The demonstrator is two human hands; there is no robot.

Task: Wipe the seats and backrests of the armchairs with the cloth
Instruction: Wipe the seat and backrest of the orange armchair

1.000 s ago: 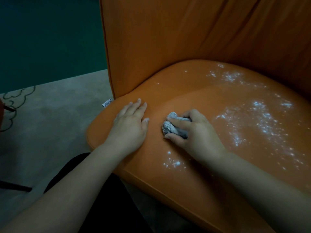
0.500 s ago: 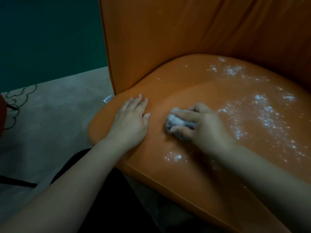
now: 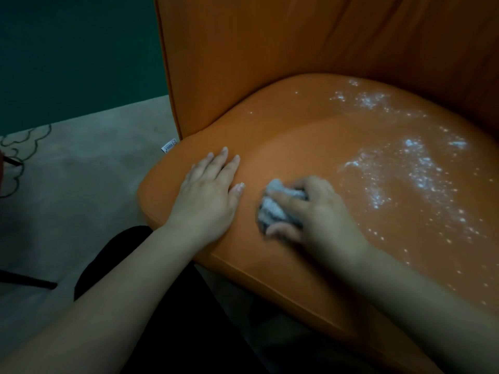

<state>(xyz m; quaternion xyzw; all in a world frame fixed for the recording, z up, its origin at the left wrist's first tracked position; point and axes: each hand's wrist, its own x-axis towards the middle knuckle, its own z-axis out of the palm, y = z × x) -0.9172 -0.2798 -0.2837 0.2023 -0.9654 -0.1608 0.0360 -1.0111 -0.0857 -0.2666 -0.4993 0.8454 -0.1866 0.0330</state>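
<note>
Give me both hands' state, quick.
Left hand: open, fingers straight, flat on the seat.
Right hand: closed around the cloth, pressing it on the seat.

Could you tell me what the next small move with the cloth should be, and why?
Probably sweep the cloth, gripped by the right hand, rightward into the white specks on the seat; the area near the flat left hand already looks clean.
</note>
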